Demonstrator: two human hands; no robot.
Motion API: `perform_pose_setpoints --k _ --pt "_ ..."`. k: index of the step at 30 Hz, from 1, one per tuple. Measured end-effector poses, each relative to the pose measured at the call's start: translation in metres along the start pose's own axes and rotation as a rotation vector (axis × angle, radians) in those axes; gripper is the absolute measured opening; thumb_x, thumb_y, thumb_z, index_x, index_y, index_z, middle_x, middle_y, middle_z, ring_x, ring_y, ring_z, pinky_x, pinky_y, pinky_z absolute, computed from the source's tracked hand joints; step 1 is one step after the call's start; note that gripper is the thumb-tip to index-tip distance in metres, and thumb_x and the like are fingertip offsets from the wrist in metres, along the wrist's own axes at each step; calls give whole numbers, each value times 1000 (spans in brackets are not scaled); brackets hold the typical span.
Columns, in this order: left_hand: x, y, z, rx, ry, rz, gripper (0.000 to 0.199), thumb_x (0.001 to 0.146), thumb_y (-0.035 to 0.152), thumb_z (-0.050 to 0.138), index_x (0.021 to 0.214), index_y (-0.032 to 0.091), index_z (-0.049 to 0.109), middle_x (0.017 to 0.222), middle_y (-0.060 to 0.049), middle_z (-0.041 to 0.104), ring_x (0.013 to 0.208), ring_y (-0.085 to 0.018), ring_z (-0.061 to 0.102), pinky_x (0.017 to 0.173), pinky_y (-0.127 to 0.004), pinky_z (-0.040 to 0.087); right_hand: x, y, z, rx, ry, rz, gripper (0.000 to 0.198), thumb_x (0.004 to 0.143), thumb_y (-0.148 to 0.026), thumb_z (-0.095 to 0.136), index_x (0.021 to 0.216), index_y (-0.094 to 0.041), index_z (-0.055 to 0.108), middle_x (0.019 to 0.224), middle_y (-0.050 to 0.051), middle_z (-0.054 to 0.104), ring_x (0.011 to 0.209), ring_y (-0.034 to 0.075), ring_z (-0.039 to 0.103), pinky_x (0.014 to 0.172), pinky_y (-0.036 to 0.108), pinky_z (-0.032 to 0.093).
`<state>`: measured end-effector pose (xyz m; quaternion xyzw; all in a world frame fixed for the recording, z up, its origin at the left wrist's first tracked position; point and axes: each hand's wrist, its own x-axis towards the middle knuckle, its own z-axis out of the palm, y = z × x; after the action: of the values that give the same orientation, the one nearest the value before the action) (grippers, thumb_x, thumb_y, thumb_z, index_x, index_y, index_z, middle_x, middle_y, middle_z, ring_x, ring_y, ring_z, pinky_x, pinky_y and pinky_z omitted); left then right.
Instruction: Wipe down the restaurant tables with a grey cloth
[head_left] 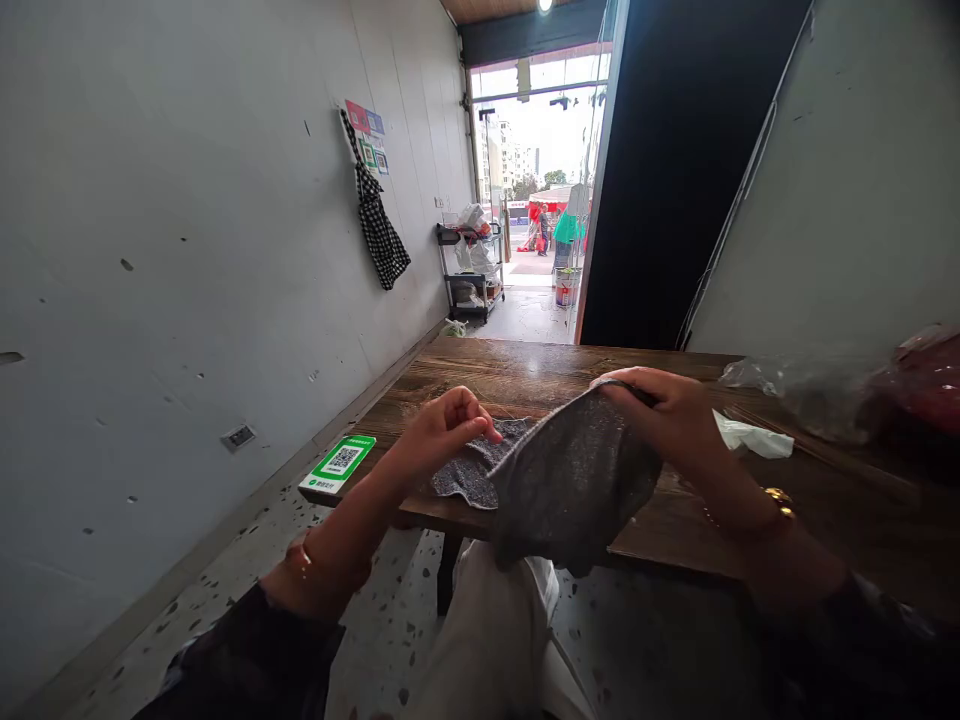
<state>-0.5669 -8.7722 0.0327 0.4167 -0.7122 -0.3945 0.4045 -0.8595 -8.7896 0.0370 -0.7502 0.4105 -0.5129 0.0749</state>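
Observation:
A dark grey cloth (577,470) with a pale edge hangs over the table's front side, its lower part above my lap. My right hand (660,400) grips it by the upper right, fingers wrapped around the fabric. To the left, my left hand (450,425) is closed in a pinch just above the cloth's pale edge; whatever sits between the fingertips is too small to make out. Beneath and behind that hand, a speckled grey cloth piece (469,475) lies on the wooden table (420,375).
A green QR code stand (345,462) is at the table's left corner. On the right lie a white tissue (754,437) and clear plastic bags (825,390). A checked apron (381,230) hangs on the left wall. Near the doorway stands a loaded cart (472,275).

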Motion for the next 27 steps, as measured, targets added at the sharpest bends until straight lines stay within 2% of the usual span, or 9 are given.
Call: perform_pose_setpoints --k 2,4,7,11,14,18,23,25,27 --pt "-3 4 8 26 -16 -5 28 82 35 65 104 20 55 100 -8 70 101 -24 66 94 -45 49 -2 -7 -1 8 -37 6 21 88 -40 60 88 -27 77 91 0 77 88 23 72 79 34 55" --pt "-6 7 27 113 -59 42 58 75 34 74 127 23 51 125 -11 64 119 -27 58 105 -47 42 -6 -17 0 11 -109 -10 21 88 -39 59 89 -28 76 91 0 77 87 22 71 79 34 55" --pt "-12 6 67 122 -114 90 78 68 33 80 138 23 46 137 -12 56 124 -29 53 106 -44 41 -17 -33 3 -1 -203 -66 20 90 -36 58 90 -28 76 89 0 77 82 20 71 75 31 55" --pt "-20 -7 101 145 -223 97 15 79 17 58 92 17 63 90 -2 66 86 -18 59 81 -30 49 -35 -43 -2 -33 -205 -99 17 88 -33 60 87 -30 77 83 -2 76 73 18 71 69 28 56" --pt "-28 -21 96 238 -220 102 17 73 6 46 73 18 58 76 0 60 76 -14 55 73 -25 45 -45 -40 -15 -59 -201 -77 15 86 -37 63 84 -33 77 80 -3 76 70 18 72 63 28 56" --pt "-45 -24 69 228 -132 16 24 74 8 44 81 17 65 83 -3 65 80 -16 58 71 -25 45 -56 -34 -32 -60 -255 -54 14 85 -39 64 85 -36 78 80 -2 77 68 19 72 55 27 56" --pt "-70 8 40 202 -177 -123 25 88 26 42 95 19 65 87 -1 66 78 -16 59 70 -24 45 -68 -31 -43 4 -491 15 19 86 -42 62 85 -34 80 73 2 76 62 20 70 54 28 56" --pt "-80 20 35 300 -250 -174 22 81 29 56 100 22 65 90 1 67 77 -16 58 68 -24 45 -74 -29 -45 37 -584 44 18 85 -41 64 85 -33 80 69 2 74 61 19 69 54 27 56" --pt "-89 27 33 435 -299 -201 34 70 19 63 104 25 64 94 2 68 81 -17 60 71 -24 45 -80 -26 -47 55 -686 53 12 81 -37 71 89 -35 79 70 1 73 63 18 69 58 26 56"
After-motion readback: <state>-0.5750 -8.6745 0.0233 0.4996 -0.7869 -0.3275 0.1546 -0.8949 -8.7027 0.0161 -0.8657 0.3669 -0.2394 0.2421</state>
